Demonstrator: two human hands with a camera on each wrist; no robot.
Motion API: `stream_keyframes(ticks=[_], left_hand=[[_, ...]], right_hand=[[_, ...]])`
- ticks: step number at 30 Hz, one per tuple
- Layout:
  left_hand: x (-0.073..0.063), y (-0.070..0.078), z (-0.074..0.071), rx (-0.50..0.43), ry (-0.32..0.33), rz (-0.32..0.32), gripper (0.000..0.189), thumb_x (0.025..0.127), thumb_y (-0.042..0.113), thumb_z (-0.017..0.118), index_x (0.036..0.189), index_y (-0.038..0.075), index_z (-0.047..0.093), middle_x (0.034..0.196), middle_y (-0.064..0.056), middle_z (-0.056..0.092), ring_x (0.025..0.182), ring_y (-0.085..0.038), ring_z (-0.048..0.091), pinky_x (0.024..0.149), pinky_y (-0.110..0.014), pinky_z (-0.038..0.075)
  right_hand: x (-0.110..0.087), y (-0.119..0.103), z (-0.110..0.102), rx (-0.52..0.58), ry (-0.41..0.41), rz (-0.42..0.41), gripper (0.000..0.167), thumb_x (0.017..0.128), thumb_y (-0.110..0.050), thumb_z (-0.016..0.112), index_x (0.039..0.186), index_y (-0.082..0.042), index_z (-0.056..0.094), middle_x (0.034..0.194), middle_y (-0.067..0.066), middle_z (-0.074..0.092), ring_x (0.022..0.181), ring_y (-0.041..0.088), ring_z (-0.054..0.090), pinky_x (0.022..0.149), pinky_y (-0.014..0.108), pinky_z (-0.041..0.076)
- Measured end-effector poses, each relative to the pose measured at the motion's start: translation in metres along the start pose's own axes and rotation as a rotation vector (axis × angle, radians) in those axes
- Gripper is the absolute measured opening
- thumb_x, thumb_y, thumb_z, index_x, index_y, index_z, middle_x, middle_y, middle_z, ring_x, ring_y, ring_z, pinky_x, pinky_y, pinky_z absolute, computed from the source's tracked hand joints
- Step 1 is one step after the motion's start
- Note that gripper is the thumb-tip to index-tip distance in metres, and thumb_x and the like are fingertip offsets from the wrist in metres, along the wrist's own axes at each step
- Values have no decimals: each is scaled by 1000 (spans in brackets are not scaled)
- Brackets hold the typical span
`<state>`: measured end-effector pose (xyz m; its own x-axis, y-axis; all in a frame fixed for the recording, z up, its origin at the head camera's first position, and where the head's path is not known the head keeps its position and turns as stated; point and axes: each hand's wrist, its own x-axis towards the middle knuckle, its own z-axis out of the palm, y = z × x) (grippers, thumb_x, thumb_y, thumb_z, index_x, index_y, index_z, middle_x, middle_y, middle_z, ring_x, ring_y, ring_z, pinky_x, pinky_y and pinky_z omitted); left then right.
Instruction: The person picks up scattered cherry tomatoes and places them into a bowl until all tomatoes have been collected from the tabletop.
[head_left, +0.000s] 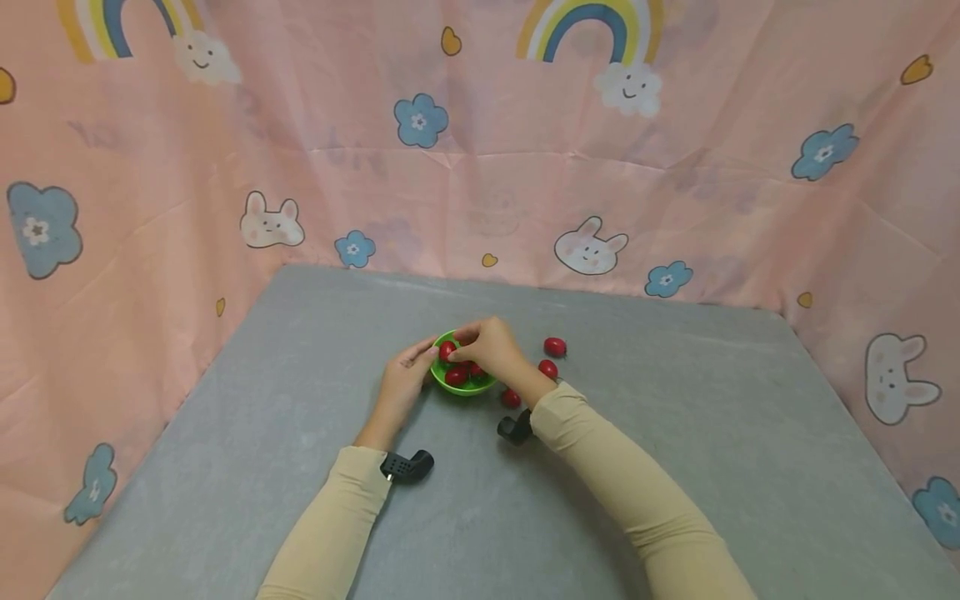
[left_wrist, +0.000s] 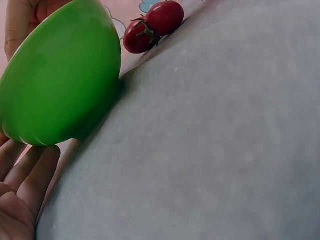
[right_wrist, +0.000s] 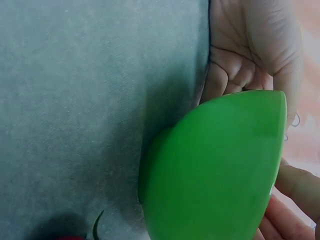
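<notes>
Cherry tomatoes (head_left: 456, 377) lie in a green bowl (left_wrist: 65, 75) gripped by the left hand (head_left: 402, 382), the right hand (head_left: 492, 347) pinching another tomato (head_left: 447, 351) there.

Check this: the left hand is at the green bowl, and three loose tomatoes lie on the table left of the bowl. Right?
No: the three loose tomatoes lie on the table right of the green bowl, as the head view shows. The left hand is indeed at the bowl.

hemmed in at the bowl (left_wrist: 65, 85) by left hand (head_left: 400, 385) and right hand (head_left: 491, 346); blocked rightward by loose tomatoes (head_left: 555, 347); passable over the table (head_left: 262, 400) farther left.
</notes>
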<state>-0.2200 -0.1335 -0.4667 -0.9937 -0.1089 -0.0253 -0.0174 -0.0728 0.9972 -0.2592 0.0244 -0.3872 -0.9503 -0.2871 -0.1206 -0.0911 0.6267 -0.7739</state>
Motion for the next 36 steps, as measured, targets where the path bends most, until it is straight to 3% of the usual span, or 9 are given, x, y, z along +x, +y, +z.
stream_keyframes(ticks=[9, 20, 29, 36], left_hand=[[0, 2, 3, -16, 14, 9, 38, 100, 22, 61, 134, 5, 62, 136, -14, 63, 109, -7, 64, 83, -13, 54], [-2, 4, 2, 1, 26, -2, 38, 100, 21, 60, 134, 6, 62, 138, -14, 61, 115, -13, 63, 82, -12, 54], [-2, 4, 2, 0, 24, -5, 38, 101, 21, 60, 135, 6, 61, 139, -14, 60, 117, -13, 62, 82, -12, 54], [-2, 3, 3, 2, 24, -4, 39, 100, 21, 60, 135, 5, 61, 139, -15, 60, 113, -10, 62, 81, -12, 54]], right_hand=[[-5, 11, -20, 111, 56, 5, 32, 86, -13, 78, 116, -4, 73, 116, 14, 74, 116, 27, 65, 98, 39, 55], [-10, 44, -51, 136, 138, -17, 36, 87, -20, 77, 118, -3, 72, 118, 14, 73, 118, 29, 64, 102, 43, 52], [-11, 65, -73, 157, 157, 47, 41, 88, -25, 75, 124, -5, 69, 125, 13, 70, 117, 25, 61, 89, 30, 53], [-12, 81, -82, 158, 184, 39, 38, 89, -20, 74, 123, -3, 69, 125, 16, 70, 116, 27, 65, 101, 38, 52]])
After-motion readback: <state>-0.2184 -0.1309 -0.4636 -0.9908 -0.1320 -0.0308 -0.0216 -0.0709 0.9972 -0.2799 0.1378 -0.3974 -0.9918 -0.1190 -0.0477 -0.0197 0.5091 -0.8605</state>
